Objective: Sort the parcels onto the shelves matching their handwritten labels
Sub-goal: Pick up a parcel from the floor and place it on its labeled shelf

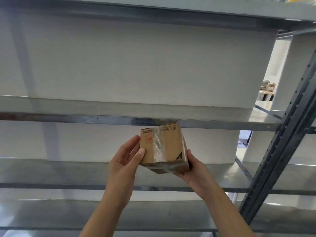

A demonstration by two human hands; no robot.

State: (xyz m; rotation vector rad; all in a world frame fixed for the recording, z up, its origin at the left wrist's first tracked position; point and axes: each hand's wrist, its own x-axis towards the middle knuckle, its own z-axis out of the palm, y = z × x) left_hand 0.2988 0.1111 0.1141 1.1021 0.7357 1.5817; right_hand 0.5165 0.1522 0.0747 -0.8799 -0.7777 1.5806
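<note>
Parcel (162, 147) held up before the shelves (68, 117)
Left hand (126, 158) pinches its edge, right hand (190, 170) cups beneath; next, likely, pick the matching shelf.

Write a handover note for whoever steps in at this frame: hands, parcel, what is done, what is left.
Left hand: holds the parcel's left side, thumb on the front face.
Right hand: cups the lower right corner from below.
Parcel: a taped cardboard box, held tilted in the air in front of the metal shelving, resting on no shelf.
Label: a black corner triangle shows a 2. No handwritten label can be read from this view.
Done: parcel picked up.
Left: find and read the label, probably by turning the box, then set it on the matching shelf.
</note>
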